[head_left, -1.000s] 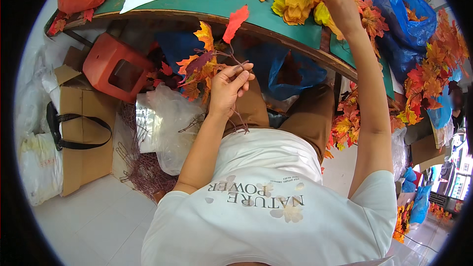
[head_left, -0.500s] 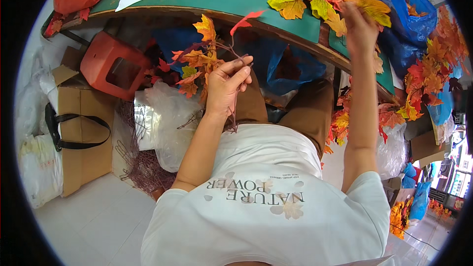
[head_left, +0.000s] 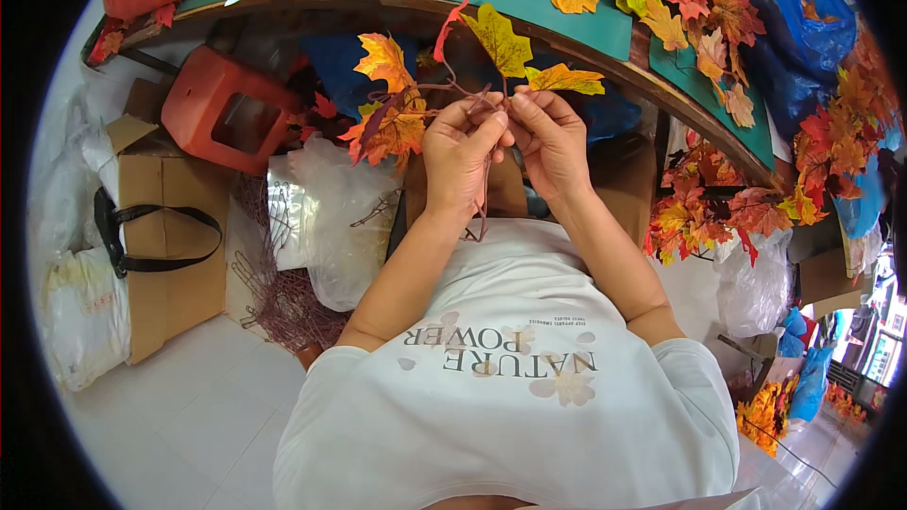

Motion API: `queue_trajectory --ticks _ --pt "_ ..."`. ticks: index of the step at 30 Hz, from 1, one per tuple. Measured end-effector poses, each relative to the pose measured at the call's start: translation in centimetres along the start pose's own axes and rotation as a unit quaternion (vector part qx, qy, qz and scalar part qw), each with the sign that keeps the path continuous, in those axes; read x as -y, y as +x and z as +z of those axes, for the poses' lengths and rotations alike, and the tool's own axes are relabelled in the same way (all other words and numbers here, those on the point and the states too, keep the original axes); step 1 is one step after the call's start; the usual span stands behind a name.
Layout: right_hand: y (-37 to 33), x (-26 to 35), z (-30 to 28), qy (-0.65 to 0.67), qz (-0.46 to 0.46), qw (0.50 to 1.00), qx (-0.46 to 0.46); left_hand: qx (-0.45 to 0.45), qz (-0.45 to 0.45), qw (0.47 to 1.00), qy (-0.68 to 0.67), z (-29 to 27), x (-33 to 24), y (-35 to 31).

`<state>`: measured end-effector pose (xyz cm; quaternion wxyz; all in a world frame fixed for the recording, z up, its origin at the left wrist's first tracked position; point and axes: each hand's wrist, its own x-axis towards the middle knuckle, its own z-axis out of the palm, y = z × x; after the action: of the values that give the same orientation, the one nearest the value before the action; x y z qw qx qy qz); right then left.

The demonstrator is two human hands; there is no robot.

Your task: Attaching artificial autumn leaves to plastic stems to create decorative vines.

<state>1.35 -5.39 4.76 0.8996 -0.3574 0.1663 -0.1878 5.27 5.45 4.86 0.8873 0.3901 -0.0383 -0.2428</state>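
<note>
Right hand [head_left: 553,142] now down beside left hand [head_left: 463,156], fingers of both clamped on leaf sprig [head_left: 444,85], stem upright, leaves upward.

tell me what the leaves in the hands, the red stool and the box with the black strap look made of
Leaves: probably fabric or thin plastic, matte, flat colour, on a thin brown stem that looks like wire or plastic, held by the left hand and right hand.
Red stool: moulded plastic, smooth with a slight sheen.
Box: brown corrugated cardboard, dull, with open flaps; its strap looks like woven webbing.
</note>
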Motion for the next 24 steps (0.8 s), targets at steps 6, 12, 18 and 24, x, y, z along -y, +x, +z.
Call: queue_trajectory --ticks 6,12,18,24 --pt "-0.2 -0.4 -0.1 0.015 0.003 1.000 0.002 -0.007 -0.011 1.000 0.015 0.1 -0.1 0.0" --pt "-0.1 -0.5 -0.6 0.052 0.060 0.997 -0.008 0.006 -0.007 1.000 0.019 -0.1 0.1 0.0" --pt "0.0 -1.1 -1.2 0.052 0.045 0.998 0.007 -0.011 -0.016 1.000 0.018 0.2 0.2 -0.1" --pt "-0.2 -1.3 -1.1 0.047 0.000 0.999 0.016 0.004 0.002 1.000 0.026 -0.3 0.4 0.1"
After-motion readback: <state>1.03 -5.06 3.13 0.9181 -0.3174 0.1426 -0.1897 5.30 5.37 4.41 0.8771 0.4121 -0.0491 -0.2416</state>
